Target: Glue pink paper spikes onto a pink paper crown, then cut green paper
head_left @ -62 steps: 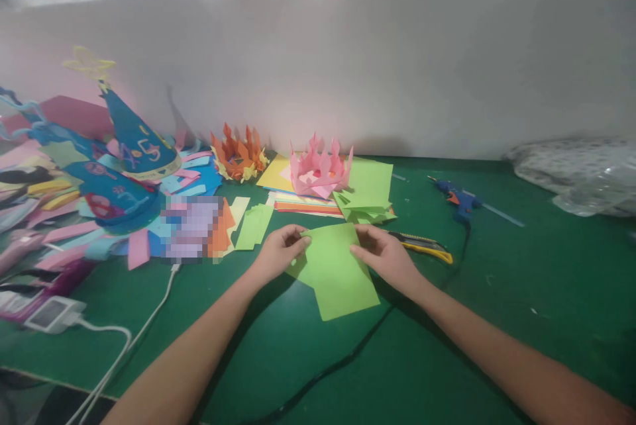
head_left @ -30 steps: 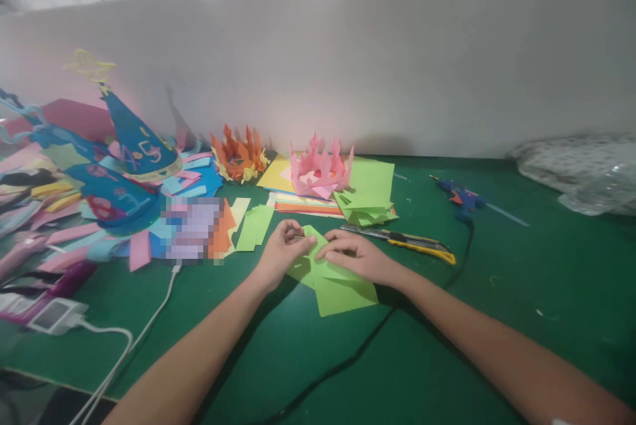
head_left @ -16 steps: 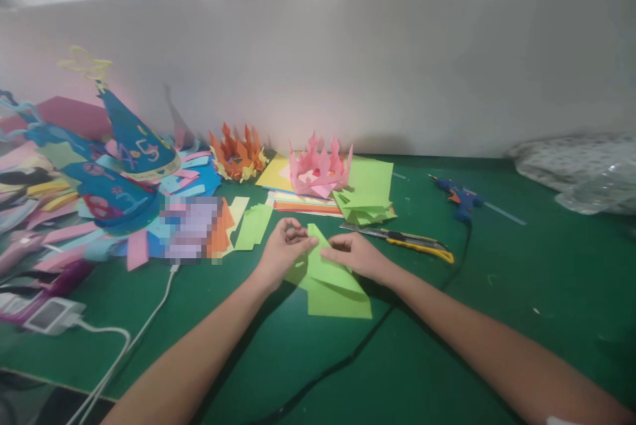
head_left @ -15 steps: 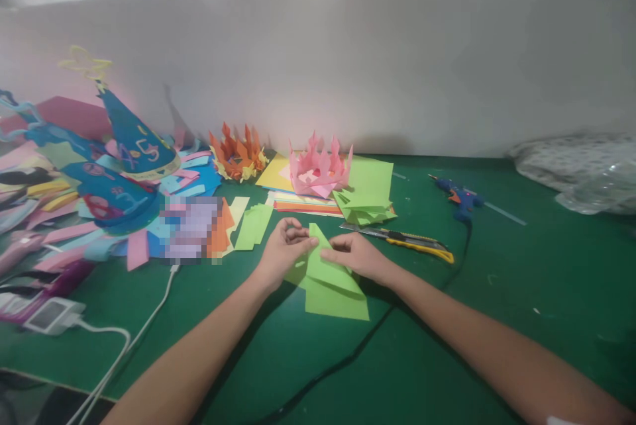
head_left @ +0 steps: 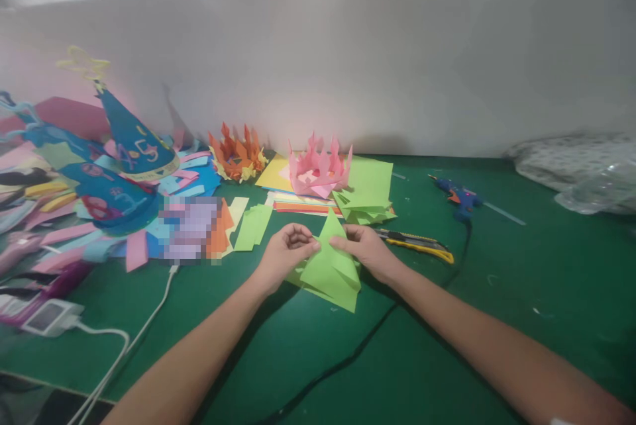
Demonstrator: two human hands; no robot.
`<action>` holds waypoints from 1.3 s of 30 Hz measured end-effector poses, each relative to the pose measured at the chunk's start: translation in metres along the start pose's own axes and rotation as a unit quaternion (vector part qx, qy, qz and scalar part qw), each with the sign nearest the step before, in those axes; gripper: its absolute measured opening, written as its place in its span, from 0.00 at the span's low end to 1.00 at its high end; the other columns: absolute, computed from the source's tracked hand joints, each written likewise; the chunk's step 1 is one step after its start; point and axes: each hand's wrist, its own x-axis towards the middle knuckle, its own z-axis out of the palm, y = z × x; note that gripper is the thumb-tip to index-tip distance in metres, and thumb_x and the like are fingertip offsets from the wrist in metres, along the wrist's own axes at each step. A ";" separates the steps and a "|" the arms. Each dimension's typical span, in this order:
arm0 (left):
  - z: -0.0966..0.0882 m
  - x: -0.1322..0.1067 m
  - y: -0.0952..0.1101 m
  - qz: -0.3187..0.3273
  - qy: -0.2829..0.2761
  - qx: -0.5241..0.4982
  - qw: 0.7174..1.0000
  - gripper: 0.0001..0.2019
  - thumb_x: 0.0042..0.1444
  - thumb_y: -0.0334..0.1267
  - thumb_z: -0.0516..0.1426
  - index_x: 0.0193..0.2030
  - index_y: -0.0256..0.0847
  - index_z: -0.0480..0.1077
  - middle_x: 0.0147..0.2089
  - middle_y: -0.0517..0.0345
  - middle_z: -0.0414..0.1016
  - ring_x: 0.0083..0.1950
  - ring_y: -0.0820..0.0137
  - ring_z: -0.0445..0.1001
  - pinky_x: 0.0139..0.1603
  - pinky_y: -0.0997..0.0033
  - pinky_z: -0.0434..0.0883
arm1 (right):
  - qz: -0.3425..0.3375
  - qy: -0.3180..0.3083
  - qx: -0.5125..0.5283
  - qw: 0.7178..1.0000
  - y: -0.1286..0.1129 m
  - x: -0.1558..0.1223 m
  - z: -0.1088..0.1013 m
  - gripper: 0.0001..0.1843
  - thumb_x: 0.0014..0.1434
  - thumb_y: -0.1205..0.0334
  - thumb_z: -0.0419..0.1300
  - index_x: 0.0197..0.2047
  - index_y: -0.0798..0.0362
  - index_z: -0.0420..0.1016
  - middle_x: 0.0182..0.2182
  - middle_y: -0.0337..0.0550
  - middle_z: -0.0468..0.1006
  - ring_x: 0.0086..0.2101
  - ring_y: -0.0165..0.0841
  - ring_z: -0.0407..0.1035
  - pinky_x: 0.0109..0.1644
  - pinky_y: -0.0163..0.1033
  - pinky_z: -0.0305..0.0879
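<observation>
Between my hands is a sheet of light green paper (head_left: 330, 266), folded to a point at its far end. My left hand (head_left: 291, 253) pinches its left edge between thumb and fingers. On the other side my right hand (head_left: 365, 249) grips the right edge, thumb on top. More green paper shows under the folded sheet at the lower left. Just right of my right hand lies a yellow utility knife (head_left: 422, 245), its blade end hidden behind the hand. Beyond the hands sits a pile of folded green paper pieces (head_left: 365, 210).
A pink paper crown (head_left: 320, 170) and an orange crown (head_left: 238, 157) stand at the back. Blue cone hats (head_left: 136, 134) and paper strips crowd the left. A blue glue gun (head_left: 460, 196) lies right; its black cable (head_left: 342, 365) crosses the green table. White cables (head_left: 149, 319) run front left.
The green paper has turned in my hands, its point now farther away and more to the right. My right hand has shifted slightly right, covering the knife's blade end.
</observation>
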 end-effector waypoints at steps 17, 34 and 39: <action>-0.001 -0.003 -0.001 0.008 -0.015 0.025 1.000 0.15 0.42 0.35 0.65 0.32 0.37 0.63 0.31 0.62 0.72 0.31 0.78 0.71 0.33 0.79 0.66 | -0.029 0.016 -0.020 0.999 0.001 -0.002 0.002 0.16 0.41 0.52 0.69 0.28 0.55 0.73 0.24 0.36 0.74 0.26 0.30 0.67 0.33 0.38 0.63; 0.005 -0.005 0.000 0.026 -0.035 0.031 0.999 0.16 0.42 0.34 0.65 0.28 0.38 0.59 0.30 0.60 0.73 0.30 0.79 0.70 0.32 0.79 0.66 | -0.003 0.035 -0.034 0.999 -0.005 -0.006 0.006 0.19 0.39 0.50 0.69 0.30 0.56 0.77 0.26 0.40 0.77 0.25 0.30 0.68 0.31 0.36 0.63; 0.004 -0.004 -0.001 0.027 -0.034 0.036 0.998 0.16 0.41 0.34 0.65 0.27 0.37 0.59 0.30 0.60 0.73 0.31 0.78 0.71 0.34 0.78 0.67 | -0.006 0.043 -0.051 0.998 -0.007 -0.005 0.006 0.20 0.37 0.49 0.69 0.30 0.57 0.77 0.25 0.39 0.77 0.24 0.30 0.67 0.30 0.36 0.63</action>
